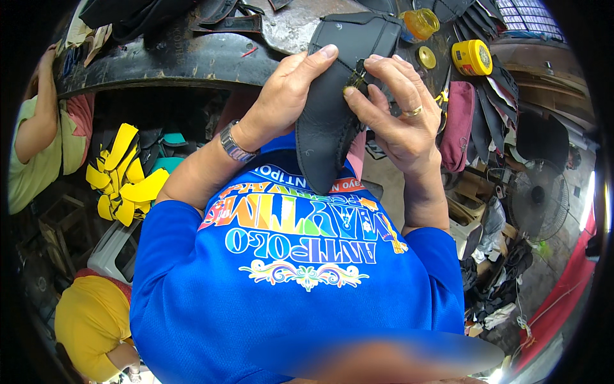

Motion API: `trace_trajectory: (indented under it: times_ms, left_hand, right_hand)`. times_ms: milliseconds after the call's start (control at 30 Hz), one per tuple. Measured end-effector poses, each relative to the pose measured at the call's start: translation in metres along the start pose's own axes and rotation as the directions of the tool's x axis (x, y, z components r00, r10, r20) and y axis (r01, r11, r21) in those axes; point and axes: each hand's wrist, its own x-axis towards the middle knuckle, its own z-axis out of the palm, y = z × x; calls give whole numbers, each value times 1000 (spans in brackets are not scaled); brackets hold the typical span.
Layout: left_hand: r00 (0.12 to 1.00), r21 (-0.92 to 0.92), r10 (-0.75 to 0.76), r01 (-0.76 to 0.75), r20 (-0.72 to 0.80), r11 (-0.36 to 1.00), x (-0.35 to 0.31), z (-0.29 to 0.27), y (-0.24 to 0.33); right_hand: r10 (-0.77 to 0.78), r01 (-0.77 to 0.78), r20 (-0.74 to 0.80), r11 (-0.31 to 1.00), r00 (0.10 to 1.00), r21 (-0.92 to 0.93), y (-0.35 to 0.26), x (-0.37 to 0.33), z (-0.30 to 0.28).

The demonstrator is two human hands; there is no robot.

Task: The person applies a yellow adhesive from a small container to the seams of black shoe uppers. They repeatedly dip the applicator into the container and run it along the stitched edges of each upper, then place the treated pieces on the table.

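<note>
A black leather shoe upper (327, 118), with a pointed toe end and stitched seams, is held up in front of my chest. My left hand (284, 96) grips its left edge, thumb lying on the face and the other fingers hidden behind. At the opposite edge, my right hand (403, 121) has its thumb and fingertips closed in a pinch. A small dark, yellowish-glossy patch shows between those fingertips. Whether it is a separate piece or the smeared edge of the upper, I cannot tell. Beyond the right hand lies an open jar of amber paste (419, 25), with a yellow lid (426, 57) nearby.
A yellow tub (472, 57), yellow-handled scissors (442, 97) and a maroon pouch (458, 125) are at the right on the dark worktable (185, 61). Yellow cut pieces (125, 169) are piled at left. Two people (93, 320) are nearby on the left. A fan (539, 198) stands right.
</note>
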Motion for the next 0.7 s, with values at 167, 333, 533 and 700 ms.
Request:
trace_trajectory:
  times_ms: [167,333,533,700]
  left_hand:
    - [996,44,-39,35,80,998,3,-10,1]
    - [998,10,24,-25,61,1000,3,-5,6]
    - [908,174,380,-409,179,896,0,7,3]
    - [730,193,417,-591,541,783,11,-25,-1]
  right_hand:
    - [145,-147,26,986,989,77,-3,-1,-5]
    - [441,-403,-259,895,859,189,-2,7,-14]
    - [686,-443,-36,507,727,739,2,47,-25]
    - [492,-320,-92,685,866,654,-14,37,-32]
